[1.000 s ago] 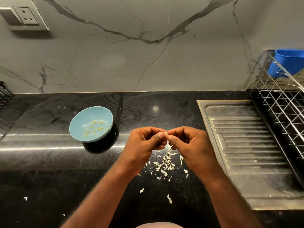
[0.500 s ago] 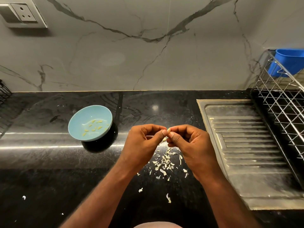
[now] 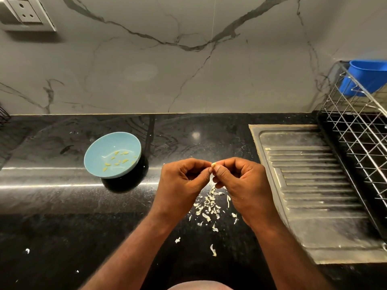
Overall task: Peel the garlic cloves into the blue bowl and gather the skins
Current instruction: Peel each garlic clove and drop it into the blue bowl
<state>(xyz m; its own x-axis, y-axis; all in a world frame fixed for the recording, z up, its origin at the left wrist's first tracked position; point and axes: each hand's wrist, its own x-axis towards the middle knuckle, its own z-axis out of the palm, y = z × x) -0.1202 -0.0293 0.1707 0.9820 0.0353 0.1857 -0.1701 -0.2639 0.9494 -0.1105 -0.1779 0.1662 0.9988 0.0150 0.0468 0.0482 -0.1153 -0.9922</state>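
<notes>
Above scattered skins (image 3: 209, 206), left hand (image 3: 182, 182) and right hand (image 3: 244, 182) pinch a clove (image 3: 213, 164).

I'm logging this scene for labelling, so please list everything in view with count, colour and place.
counter: one, glossy black, across the view.
blue bowl: one, light blue, on the counter, left of centre.
peeled cloves: about a dozen, pale yellow, in the blue bowl.
skins: many scraps, whitish, scattered on the counter, centre.
garlic clove: one, pale, held above the skins.
drainboard: one, steel, right.
wire rack: one, metal, far right.
plastic container: one, blue, in the wire rack.
wall socket: one, white, top left.
left hand: one, pinches the garlic clove.
right hand: one, pinches the garlic clove.
</notes>
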